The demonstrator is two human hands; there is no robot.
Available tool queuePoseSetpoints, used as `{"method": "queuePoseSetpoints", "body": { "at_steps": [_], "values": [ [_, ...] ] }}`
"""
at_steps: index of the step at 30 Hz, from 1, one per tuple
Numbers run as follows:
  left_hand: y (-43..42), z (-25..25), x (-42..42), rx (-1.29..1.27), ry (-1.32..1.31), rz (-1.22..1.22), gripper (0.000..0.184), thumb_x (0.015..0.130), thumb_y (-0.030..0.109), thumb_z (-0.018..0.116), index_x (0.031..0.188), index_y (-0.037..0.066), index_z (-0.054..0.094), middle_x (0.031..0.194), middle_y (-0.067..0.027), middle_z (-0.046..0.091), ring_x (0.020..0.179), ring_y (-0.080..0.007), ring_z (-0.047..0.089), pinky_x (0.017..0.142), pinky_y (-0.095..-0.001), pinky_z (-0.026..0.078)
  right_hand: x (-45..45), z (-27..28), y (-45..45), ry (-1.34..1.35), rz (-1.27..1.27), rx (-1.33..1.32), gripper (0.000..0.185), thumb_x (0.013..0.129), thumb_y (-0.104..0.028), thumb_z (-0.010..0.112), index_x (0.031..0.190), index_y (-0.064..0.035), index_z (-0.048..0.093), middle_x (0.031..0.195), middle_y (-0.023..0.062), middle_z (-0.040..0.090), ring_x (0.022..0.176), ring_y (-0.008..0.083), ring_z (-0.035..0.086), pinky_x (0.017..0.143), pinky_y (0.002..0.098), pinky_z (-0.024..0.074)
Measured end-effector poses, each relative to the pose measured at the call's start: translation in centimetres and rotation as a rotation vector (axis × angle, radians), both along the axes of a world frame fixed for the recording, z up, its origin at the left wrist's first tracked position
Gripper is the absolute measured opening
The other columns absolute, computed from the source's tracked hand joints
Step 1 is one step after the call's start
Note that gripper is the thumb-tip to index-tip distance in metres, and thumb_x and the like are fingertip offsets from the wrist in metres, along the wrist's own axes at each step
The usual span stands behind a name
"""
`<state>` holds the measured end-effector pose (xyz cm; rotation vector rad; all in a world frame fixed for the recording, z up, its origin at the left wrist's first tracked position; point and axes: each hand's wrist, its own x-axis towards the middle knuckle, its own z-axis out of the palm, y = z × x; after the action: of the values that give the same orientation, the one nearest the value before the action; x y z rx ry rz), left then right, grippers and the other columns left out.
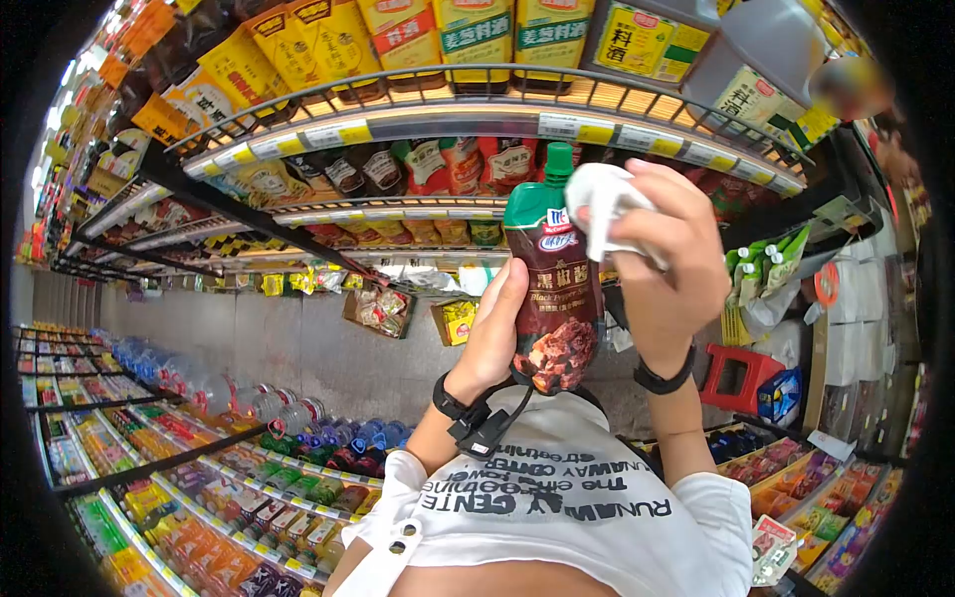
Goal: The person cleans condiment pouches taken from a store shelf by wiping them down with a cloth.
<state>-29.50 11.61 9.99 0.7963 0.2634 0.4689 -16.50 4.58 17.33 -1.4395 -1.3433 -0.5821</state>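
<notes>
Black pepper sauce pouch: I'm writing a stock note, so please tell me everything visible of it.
The black pepper sauce pouch looks like glossy dark-brown plastic, with a green top, closed green cap, McCormick logo, "Black Pepper" and Chinese lettering, and a picture of glazed meat chunks below. It is held nearly upright before stocked shelves, front facing the camera. The left grip holds its left side; a white cloth in the right grip covers its upper right edge.

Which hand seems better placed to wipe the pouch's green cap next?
Probably the right hand: it holds the white cloth close to the green cap, while the left hand holds the pouch.
</notes>
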Motion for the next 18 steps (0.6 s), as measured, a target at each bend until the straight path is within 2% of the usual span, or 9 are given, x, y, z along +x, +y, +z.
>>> {"method": "queuePoseSetpoints", "body": {
  "at_steps": [1, 3, 5, 7, 9, 13, 18],
  "values": [
    [0.1, 0.0, -0.2, 0.0, 0.002, 0.011, 0.052, 0.1, 0.039, 0.033, 0.132, -0.002, 0.037, 0.122, -0.0167, 0.054, 0.11, -0.0245, 0.056, 0.095, -0.0389, 0.045, -0.2, -0.1, 0.8, -0.106, -0.019, -0.036, 0.028, 0.063, 0.001, 0.069, 0.088, -0.01, 0.066, 0.098, 0.0071, 0.064, 0.1, 0.0275, 0.061, 0.084, 0.0362, 0.0475],
    [0.4, -0.1, -0.5, 0.019, 0.033, 0.07, 0.05, 0.101, 0.04, 0.031, 0.129, 0.0, 0.041, 0.118, -0.0117, 0.057, 0.103, -0.0158, 0.058, 0.09, -0.0309, 0.047, -1.0, -0.6, 1.9, -0.167, -0.022, -0.114, 0.031, 0.063, -0.004, 0.071, 0.092, -0.0122, 0.067, 0.098, 0.0032, 0.065, 0.101, 0.0255, 0.061, 0.082, 0.037, 0.048],
    [0.5, 0.1, -0.7, -0.028, 0.027, 0.114, 0.05, 0.101, 0.04, 0.031, 0.129, 0.0, 0.042, 0.118, -0.0116, 0.057, 0.102, -0.0155, 0.059, 0.09, -0.0307, 0.047, -1.4, -1.7, 2.3, -0.09, 0.089, -0.241, 0.041, 0.065, -0.005, 0.07, 0.106, -0.0108, 0.066, 0.11, 0.0064, 0.064, 0.107, 0.0278, 0.059, 0.087, 0.0387, 0.0477],
    [0.5, 0.3, -0.9, -0.118, 0.016, 0.185, 0.049, 0.101, 0.04, 0.03, 0.127, 0.0, 0.044, 0.117, -0.0114, 0.057, 0.101, -0.0149, 0.059, 0.09, -0.0304, 0.047, -2.0, -2.3, 2.4, -0.073, 0.132, -0.327, 0.041, 0.072, -0.004, 0.064, 0.113, -0.009, 0.063, 0.12, 0.01, 0.06, 0.116, 0.0313, 0.054, 0.094, 0.0407, 0.0454],
    [0.7, 0.3, -1.1, -0.129, 0.011, 0.156, 0.051, 0.101, 0.041, 0.028, 0.127, 0.001, 0.045, 0.116, -0.0114, 0.057, 0.101, -0.015, 0.059, 0.09, -0.0306, 0.047, -2.3, -2.4, 2.3, -0.081, 0.162, -0.376, 0.04, 0.075, -0.004, 0.061, 0.115, -0.0082, 0.061, 0.124, 0.0114, 0.057, 0.118, 0.0322, 0.052, 0.097, 0.0414, 0.0434],
    [0.4, 0.4, -1.1, -0.121, 0.034, 0.256, 0.053, 0.101, 0.042, 0.027, 0.127, 0.0, 0.046, 0.116, -0.0116, 0.058, 0.103, -0.0155, 0.059, 0.091, -0.0305, 0.047, -2.3, -2.5, 1.9, -0.081, 0.236, -0.503, 0.036, 0.081, -0.006, 0.053, 0.117, -0.0057, 0.06, 0.132, 0.0134, 0.051, 0.122, 0.0333, 0.049, 0.102, 0.0431, 0.0401],
    [1.0, -1.1, -1.4, -0.067, 0.126, 0.298, 0.048, 0.102, 0.037, 0.029, 0.125, -0.001, 0.049, 0.118, -0.0108, 0.057, 0.104, -0.0144, 0.057, 0.093, -0.0294, 0.043, -2.0, -2.7, 0.4, -0.145, 0.362, -0.559, 0.036, 0.079, -0.008, 0.055, 0.115, -0.0044, 0.06, 0.13, 0.0133, 0.052, 0.121, 0.0329, 0.049, 0.102, 0.0439, 0.04]
  ]
}}
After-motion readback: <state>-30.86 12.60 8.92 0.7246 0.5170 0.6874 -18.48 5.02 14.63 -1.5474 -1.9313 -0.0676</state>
